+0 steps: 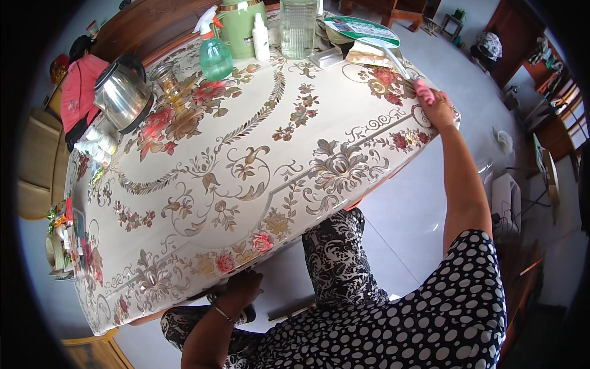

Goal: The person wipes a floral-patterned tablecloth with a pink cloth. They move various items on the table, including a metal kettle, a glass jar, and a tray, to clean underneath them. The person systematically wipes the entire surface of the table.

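My right hand (438, 112) reaches out to the far right corner of the table. Its fingers are closed on a bunched pink cloth (424, 92), pressed to the tabletop close to the edge. By the near edge, above my lap, my left hand (243, 289) hangs low in shadow with its fingers curled; nothing shows in it. A cover with a floral pattern (246, 178) lies over the table. Just beyond the cloth, the pale handle of a round green and white hand fan (362, 31) points towards my right hand.
At the back stand a spray bottle (215, 56), a green flask (241, 27), a white bottle (261, 40) and a clear ribbed jug (298, 31). A metal kettle (123, 95), a glass (165, 81) and small white bottles (98, 144) stand left. A person in pink (81, 89) is beyond.
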Available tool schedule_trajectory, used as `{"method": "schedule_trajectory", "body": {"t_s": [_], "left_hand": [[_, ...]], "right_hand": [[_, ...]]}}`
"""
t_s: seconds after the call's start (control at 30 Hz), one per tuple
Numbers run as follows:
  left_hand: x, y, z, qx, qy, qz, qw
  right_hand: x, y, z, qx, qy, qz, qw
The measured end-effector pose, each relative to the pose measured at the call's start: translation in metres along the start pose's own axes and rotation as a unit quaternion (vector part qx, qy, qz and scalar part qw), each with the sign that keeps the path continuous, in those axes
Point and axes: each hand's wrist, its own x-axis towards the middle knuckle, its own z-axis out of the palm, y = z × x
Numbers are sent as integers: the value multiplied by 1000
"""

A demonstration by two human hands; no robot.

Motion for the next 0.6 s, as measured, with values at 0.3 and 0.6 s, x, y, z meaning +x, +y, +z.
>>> {"method": "schedule_trajectory", "body": {"t_s": [0.3, 0.6], "left_hand": [[-2, -1, 0, 43, 31, 46, 998], [-5, 12, -11, 20, -11, 25, 999]], "right_hand": [[35, 84, 56, -85, 23, 109, 990], [-41, 13, 32, -54, 326, -227, 916]]}}
